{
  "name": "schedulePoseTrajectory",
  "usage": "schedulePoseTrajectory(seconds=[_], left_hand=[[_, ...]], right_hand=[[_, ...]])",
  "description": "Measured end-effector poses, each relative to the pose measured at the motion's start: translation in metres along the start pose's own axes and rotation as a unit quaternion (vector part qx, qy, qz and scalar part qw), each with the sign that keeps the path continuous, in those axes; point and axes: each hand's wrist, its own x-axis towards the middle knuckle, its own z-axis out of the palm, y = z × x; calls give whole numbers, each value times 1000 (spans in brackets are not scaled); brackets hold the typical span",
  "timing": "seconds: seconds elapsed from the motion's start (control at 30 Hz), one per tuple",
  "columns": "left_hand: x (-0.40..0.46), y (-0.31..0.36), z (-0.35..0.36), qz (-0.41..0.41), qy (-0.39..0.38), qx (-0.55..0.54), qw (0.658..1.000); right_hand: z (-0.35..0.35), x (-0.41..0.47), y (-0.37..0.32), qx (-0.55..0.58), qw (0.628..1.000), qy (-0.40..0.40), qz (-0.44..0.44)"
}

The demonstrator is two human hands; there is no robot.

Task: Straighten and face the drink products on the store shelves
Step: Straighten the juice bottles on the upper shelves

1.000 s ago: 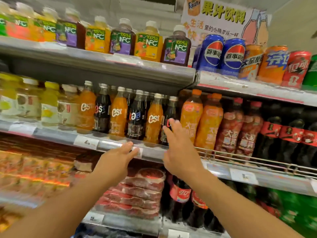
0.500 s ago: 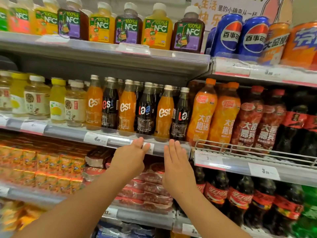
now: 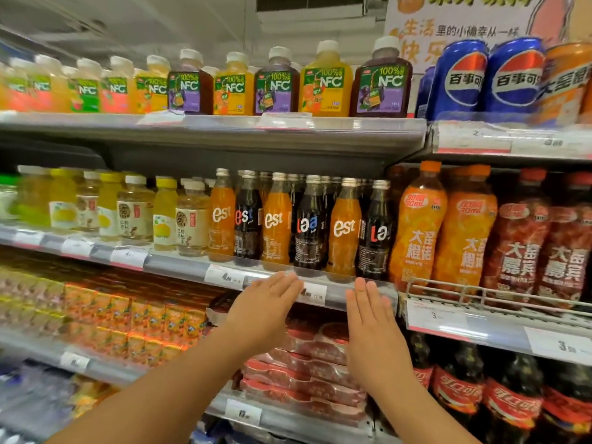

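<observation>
**Hands back off the est row**

My right hand has dropped from the dark bottle to the shelf edge; left hand alongside, fingers of both released, holding nothing. Two dark est bottles still show reversed labels, so facing remains.

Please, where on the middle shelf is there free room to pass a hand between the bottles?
Almost none: the est bottles stand shoulder to shoulder up to the tall orange bottles. Room exists only above their caps, under the upper shelf, and before the clear front strip, where the left hand and right hand hover open.
</observation>
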Motion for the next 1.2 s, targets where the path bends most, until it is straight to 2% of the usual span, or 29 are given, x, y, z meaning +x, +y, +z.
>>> schedulePoseTrajectory(seconds=[0.13,0.3,0.5,0.7,0.97,1.07,1.2], left_hand=[[-6,-44,13,-42,40,16,998],[-14,-84,40,30,44,50,997],[-7,-85,51,43,80,18,996],[-10,-81,47,45,95,30,994],[-8,-72,40,24,117,23,993],[-10,-65,39,3,113,26,993],[-8,-61,34,-10,105,30,994]], right_hand=[[-6,0,-12,-20,999,-11,41],[-11,3,-31,-34,993,-41,109],[-17,-1,-50,-3,984,-66,165],[-22,11,-78,18,988,-80,131],[-65,32,-57,-26,980,-136,141],[-56,31,-63,-26,983,-112,141],[-54,39,-58,-48,993,-57,95]])
